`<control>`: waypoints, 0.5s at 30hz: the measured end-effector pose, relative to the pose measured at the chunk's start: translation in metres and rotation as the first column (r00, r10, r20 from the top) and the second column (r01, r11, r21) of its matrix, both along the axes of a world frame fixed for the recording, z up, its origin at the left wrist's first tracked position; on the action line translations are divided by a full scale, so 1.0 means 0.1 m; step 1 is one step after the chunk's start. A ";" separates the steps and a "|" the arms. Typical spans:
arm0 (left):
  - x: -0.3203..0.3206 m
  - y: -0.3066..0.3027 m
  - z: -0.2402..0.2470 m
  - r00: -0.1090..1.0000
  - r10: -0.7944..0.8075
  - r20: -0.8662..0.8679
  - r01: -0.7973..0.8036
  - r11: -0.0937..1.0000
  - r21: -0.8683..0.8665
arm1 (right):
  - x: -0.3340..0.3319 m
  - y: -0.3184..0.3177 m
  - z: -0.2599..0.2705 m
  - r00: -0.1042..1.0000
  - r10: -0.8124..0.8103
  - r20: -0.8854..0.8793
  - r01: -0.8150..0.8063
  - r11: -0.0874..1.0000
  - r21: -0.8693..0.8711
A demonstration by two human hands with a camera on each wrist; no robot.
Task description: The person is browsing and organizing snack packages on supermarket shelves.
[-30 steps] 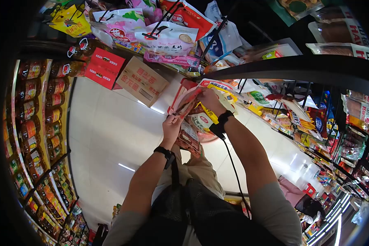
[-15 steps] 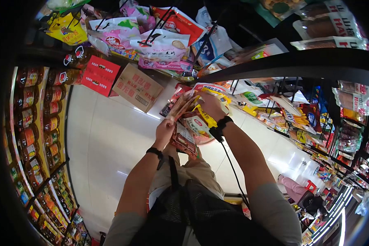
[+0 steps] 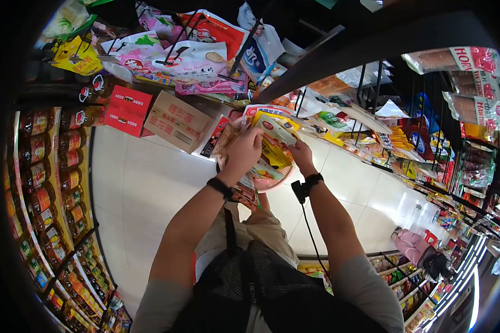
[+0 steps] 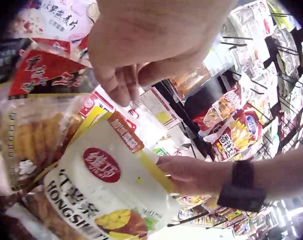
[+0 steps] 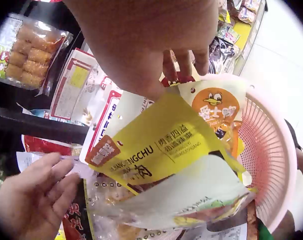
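Note:
In the head view, a pink basket (image 3: 276, 182) is piled with snack bags. My left hand (image 3: 243, 152) hovers over the left part of the pile; in the right wrist view the left hand (image 5: 39, 195) has loosely extended fingers and holds nothing. My right hand (image 3: 303, 157) is at the pile's right side, pinching the edge of a yellow snack bag (image 5: 166, 135). Against that bag lies a white bag of sweet potato strips (image 4: 109, 175). A clear packet with a red label (image 4: 46, 75) leans at the left. The right thumb is hidden in the right wrist view.
Hanging snack bags (image 3: 197, 58) on hooks line the rack ahead and to the right. A brown carton (image 3: 179, 121) and a red box (image 3: 129, 111) sit beyond the basket. Bottles (image 3: 39, 172) fill the left shelves. A person in pink (image 3: 410, 247) is far right.
My left hand has let go of the packet it pinched and moved up and right over the pile. My right hand has shifted from the top of the bags to their right edge.

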State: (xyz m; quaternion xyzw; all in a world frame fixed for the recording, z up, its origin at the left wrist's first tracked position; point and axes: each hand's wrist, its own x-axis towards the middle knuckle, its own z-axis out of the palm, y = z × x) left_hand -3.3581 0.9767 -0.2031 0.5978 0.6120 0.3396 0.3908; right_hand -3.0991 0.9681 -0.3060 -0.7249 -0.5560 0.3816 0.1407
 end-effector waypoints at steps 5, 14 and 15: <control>0.35 0.39 -0.74 0.997 0.057 -0.057 -0.072 0.951 -0.302 | -0.22 -0.23 0.13 0.996 0.043 0.082 -0.068 0.942 0.329; 0.16 0.37 -0.72 0.991 -0.086 0.107 0.125 0.887 -0.445 | -0.25 -0.48 0.16 0.872 -0.139 -0.469 0.072 0.985 -0.158; 0.16 0.36 -0.60 0.991 -0.119 0.063 0.135 0.880 -0.456 | -0.24 -0.49 0.14 0.842 -0.145 -0.521 0.069 0.984 -0.162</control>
